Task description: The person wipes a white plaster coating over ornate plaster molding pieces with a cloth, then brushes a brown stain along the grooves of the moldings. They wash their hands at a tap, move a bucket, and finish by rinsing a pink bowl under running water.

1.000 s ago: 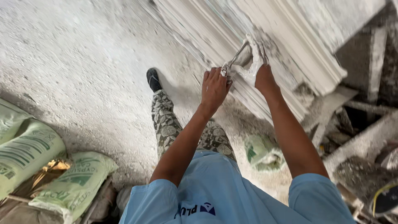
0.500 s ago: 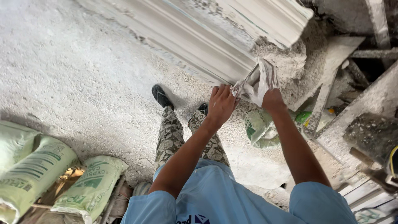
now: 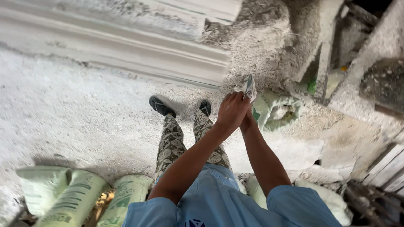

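My left hand [image 3: 231,112] is closed around a thin metal scraper [image 3: 248,84], seen edge-on and pointing away from me. My right hand [image 3: 249,121] lies right behind the left and is mostly hidden by it. It grips a white plaster-coated tool [image 3: 253,95] that touches the scraper. Both hands are held together in front of my chest, above my patterned trousers and dark shoes [image 3: 161,106]. Beyond the hands, a long white moulded plaster cornice [image 3: 126,52] lies on the dusty floor.
Green sacks [image 3: 80,197] lie at my lower left. An open green sack [image 3: 277,110] sits just right of my hands. A heap of grey plaster dust [image 3: 261,38] lies at the cornice's end, with rubble and concrete slabs [image 3: 378,80] at right.
My hands have come down and away from the cornice and closed together. The view has tilted down, so the cornice now lies farther off, at the top.
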